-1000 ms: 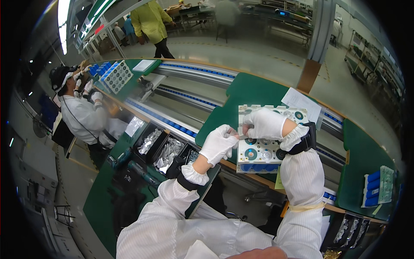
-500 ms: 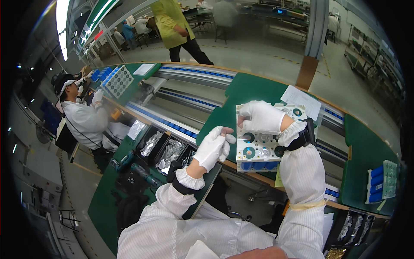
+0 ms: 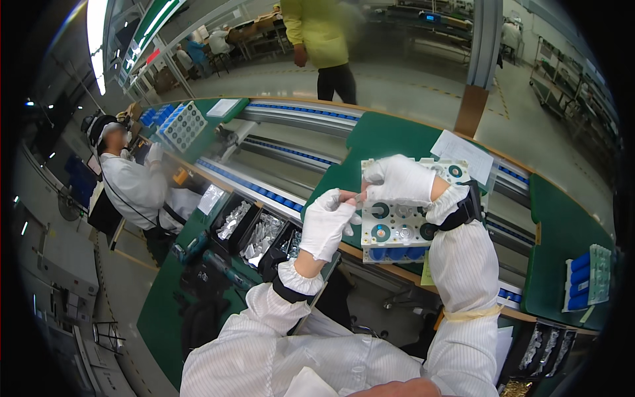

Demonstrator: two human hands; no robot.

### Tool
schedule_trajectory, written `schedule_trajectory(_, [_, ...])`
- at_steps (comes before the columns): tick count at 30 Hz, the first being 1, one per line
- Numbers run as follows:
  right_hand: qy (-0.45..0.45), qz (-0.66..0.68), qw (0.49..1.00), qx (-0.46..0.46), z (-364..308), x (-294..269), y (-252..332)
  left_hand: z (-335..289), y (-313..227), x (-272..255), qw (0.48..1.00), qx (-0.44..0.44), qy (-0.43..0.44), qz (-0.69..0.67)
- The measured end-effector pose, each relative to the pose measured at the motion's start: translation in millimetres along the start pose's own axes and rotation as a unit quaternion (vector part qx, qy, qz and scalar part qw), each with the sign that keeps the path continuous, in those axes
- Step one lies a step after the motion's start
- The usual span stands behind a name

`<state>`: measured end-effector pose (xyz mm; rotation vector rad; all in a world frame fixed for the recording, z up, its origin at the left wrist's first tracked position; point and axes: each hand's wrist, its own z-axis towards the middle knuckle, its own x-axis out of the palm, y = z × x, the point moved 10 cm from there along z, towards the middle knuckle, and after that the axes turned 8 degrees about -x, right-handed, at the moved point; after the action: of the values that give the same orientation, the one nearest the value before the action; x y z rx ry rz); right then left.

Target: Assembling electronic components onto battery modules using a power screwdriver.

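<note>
A battery pack with a white top plate, round green-ringed cell ends and blue cells lies on the green bench. My right hand, in a white glove with bare fingertips, is over its far left part, fingers pinched. Just left of the pack, my left hand is gloved the same way, thumb and fingertips pressed together. The fingertips of both hands meet at the pack's left edge. Something small seems to be between them, too little to name.
Black bins of metal parts stand left of my left hand, with power drills beside them. A paper sheet lies behind the pack. Another battery pack is far right. A co-worker sits left; a person in yellow stands beyond the conveyor.
My left hand has moved up and right, bringing its fingertips to those of my right hand, which stays nearly in place. The person in yellow has moved right.
</note>
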<state>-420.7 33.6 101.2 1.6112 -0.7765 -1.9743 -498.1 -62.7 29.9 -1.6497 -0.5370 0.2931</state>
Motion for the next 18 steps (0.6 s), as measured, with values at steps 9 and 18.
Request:
schedule_trajectory(9, [0.103, -0.023, 0.994, 0.013, -3, 26, -7, -6, 39, -8, 0.987, -0.117, 0.042, 0.105])
schedule_trajectory(18, [0.029, -0.02, 0.999, -0.027, 1, 14, -8, 2, 56, 7, 0.953, -0.199, 0.182, 0.137])
